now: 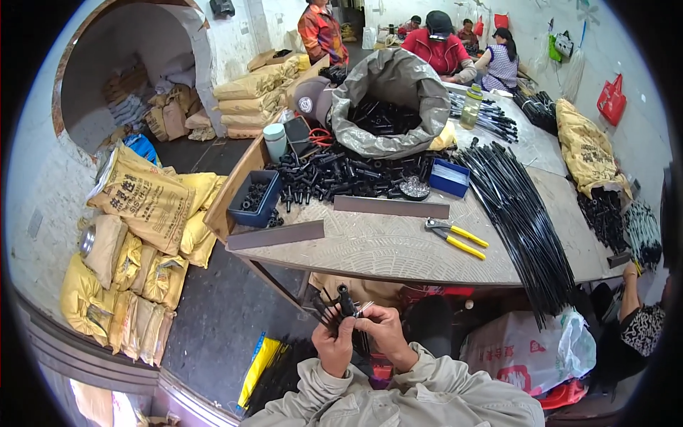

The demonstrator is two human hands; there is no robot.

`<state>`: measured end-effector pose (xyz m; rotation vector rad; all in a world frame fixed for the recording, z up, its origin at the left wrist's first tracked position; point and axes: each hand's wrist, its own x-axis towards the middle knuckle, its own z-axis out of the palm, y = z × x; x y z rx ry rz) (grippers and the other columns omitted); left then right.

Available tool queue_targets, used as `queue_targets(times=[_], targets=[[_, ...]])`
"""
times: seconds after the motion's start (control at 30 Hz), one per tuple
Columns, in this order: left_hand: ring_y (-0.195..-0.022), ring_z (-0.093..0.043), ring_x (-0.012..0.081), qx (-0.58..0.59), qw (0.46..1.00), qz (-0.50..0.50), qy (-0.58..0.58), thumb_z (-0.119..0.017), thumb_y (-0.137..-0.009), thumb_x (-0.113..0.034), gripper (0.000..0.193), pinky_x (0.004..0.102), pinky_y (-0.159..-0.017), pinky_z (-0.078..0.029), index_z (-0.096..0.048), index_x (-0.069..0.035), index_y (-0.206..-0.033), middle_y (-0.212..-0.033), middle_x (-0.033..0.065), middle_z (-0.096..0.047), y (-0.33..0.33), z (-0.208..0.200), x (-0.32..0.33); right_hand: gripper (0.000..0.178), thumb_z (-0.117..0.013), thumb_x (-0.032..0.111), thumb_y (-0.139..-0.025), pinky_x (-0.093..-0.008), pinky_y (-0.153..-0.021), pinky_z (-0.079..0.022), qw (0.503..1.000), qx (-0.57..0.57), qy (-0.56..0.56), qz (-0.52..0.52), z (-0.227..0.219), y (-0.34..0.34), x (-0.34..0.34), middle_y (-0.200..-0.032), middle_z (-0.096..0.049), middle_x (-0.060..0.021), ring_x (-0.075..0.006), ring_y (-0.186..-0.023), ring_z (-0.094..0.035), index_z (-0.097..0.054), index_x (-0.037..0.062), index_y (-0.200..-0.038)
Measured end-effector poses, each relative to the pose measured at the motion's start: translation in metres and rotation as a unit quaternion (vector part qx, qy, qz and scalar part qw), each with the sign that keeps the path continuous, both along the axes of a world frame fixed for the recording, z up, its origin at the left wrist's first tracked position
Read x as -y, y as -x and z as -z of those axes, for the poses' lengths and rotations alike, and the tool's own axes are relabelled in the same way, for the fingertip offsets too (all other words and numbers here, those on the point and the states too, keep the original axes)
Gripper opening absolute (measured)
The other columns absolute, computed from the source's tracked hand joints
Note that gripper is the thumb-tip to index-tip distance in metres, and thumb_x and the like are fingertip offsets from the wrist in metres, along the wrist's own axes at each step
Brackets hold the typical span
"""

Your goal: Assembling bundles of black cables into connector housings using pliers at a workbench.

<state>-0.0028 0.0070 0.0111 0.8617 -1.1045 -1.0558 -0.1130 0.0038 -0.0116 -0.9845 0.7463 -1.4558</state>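
Black tubes (340,307), yellow-handled pliers (455,237), blue box (449,178)

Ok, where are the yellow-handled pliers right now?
In the head view, the yellow-handled pliers lie on the woven-pattern tabletop, right of centre, just below the long dark flat bar and left of the bundle of black rods.

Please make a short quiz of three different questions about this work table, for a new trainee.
1. True or false: the yellow-handled pliers lie on the table, apart from both hands.
2. What do the left hand and right hand hold together?
A. a bundle of black plastic parts
B. a blue tray
C. a bottle
3. Fill in: the long black tubes lie on the person's ___ side of the table.

Key: 1 true; 2 A; 3 right.
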Motion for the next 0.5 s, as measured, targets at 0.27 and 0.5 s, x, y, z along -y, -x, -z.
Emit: queue_targets(times=[0.27, 0.5], targets=[[-0.082, -0.052, 0.0097, -0.035, 0.998, 0.045, -0.003, -0.057, -0.085, -0.007, 0.020, 0.0231, -0.075, -0.042, -0.054, 0.001, -0.103, -0.092, 0.0026, -0.057, -0.003, 0.010, 0.004, 0.013, -0.069, 0.001, -0.073, -0.0227, -0.069, -0.042, 0.993, 0.009, -0.052, 0.107, -0.022, -0.019, -0.009, -0.078, -0.054, -0.0017, -0.0075, -0.074, -0.049, -0.056, -0.0012, -0.078], [-0.083, -0.051, 0.0094, -0.084, 0.995, 0.059, 0.015, -0.058, -0.084, -0.007, 0.021, 0.0226, -0.075, -0.041, -0.053, 0.001, -0.103, -0.093, 0.0018, -0.056, -0.005, 0.006, 0.003, 0.012, -0.068, -0.004, -0.069, -0.0239, -0.069, -0.042, 0.982, -0.111, 0.098, 0.114, -0.005, -0.013, -0.008, -0.083, -0.056, -0.0057, -0.0135, -0.074, -0.054, -0.059, -0.0015, -0.077]])
